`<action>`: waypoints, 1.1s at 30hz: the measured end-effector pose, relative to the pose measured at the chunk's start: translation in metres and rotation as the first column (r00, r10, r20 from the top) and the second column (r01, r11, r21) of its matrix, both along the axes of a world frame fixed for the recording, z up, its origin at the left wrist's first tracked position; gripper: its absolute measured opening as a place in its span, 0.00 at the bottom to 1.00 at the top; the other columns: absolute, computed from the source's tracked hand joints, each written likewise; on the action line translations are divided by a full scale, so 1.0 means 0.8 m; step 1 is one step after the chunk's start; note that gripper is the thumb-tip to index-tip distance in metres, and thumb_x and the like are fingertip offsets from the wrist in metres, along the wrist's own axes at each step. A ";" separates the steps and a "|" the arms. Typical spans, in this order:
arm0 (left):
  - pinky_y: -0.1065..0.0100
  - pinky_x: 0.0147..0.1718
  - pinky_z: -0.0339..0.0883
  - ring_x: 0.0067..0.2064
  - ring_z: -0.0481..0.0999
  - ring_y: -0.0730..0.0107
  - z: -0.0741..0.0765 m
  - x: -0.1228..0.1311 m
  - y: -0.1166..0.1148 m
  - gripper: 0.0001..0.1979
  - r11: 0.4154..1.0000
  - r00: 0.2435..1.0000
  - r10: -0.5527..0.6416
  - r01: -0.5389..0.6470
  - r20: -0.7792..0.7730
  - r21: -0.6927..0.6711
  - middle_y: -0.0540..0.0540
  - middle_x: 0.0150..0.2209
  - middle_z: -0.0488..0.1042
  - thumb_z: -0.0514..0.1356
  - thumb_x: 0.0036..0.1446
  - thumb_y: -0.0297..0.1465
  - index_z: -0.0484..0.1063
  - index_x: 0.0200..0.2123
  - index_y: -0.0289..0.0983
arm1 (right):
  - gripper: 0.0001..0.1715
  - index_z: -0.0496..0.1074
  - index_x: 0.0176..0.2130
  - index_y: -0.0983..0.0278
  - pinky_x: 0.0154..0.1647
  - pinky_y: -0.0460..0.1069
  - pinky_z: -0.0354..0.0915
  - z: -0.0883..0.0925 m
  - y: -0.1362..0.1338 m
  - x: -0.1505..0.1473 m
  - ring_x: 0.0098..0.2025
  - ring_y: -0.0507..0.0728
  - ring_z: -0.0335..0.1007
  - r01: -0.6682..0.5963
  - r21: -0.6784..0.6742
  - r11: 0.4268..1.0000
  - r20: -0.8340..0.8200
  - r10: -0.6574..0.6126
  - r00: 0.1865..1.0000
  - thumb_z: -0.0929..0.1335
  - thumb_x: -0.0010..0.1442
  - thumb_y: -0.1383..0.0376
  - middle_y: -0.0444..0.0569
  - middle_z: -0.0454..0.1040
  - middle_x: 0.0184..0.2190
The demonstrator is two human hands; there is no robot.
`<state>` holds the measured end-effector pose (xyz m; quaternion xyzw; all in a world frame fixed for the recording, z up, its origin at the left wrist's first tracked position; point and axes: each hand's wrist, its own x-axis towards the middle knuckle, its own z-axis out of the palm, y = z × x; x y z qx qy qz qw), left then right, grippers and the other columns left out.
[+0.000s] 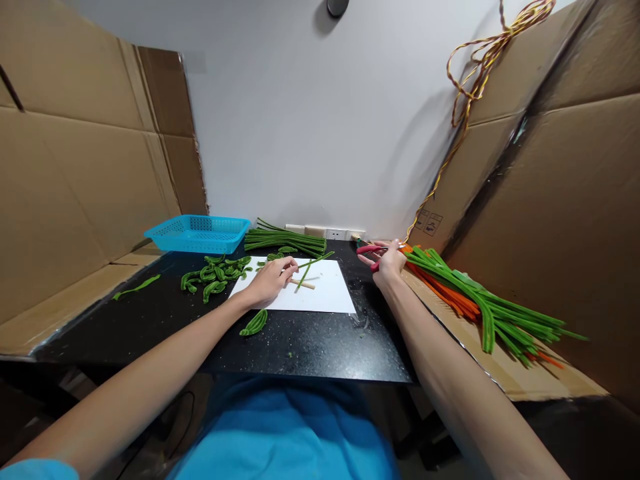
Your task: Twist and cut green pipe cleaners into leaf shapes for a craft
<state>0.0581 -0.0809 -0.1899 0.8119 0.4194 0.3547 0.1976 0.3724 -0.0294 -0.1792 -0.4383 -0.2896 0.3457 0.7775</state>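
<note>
My left hand point(273, 280) rests over the white sheet point(330, 293), fingers pinched together on a fuzzy green pipe cleaner point(316, 259) that sticks out to the right. Another short green piece crosses a thin wooden stick point(306, 285) beside my fingertips. At the table's right edge, my right hand point(390, 261) holds a tool with two spread red handles point(369, 249); whether it is pliers or scissors I cannot tell. Folded green pipe-cleaner loops point(215, 273) are heaped left of the sheet, and one looped piece point(255, 323) lies in front of it.
A blue plastic basket point(200, 233) stands at the back left. Behind the sheet lies a bundle of dark green pipe cleaners point(285, 240). Light green point(480, 300) and orange stems point(450, 293) lie on cardboard at right. Cardboard walls point(75, 147) flank the table; twisted wire point(440, 173) hangs at right.
</note>
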 end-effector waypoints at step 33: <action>0.76 0.14 0.44 0.13 0.54 0.80 0.012 0.012 -0.006 0.18 0.918 0.887 -0.112 0.265 0.448 -0.296 0.58 0.16 0.64 0.61 0.64 0.47 0.66 0.42 0.38 | 0.31 0.69 0.22 0.60 0.34 0.49 0.57 0.021 -0.079 -0.089 0.25 0.55 0.68 -0.304 0.128 0.944 0.976 -0.066 0.205 0.61 0.74 0.54 0.49 0.75 0.22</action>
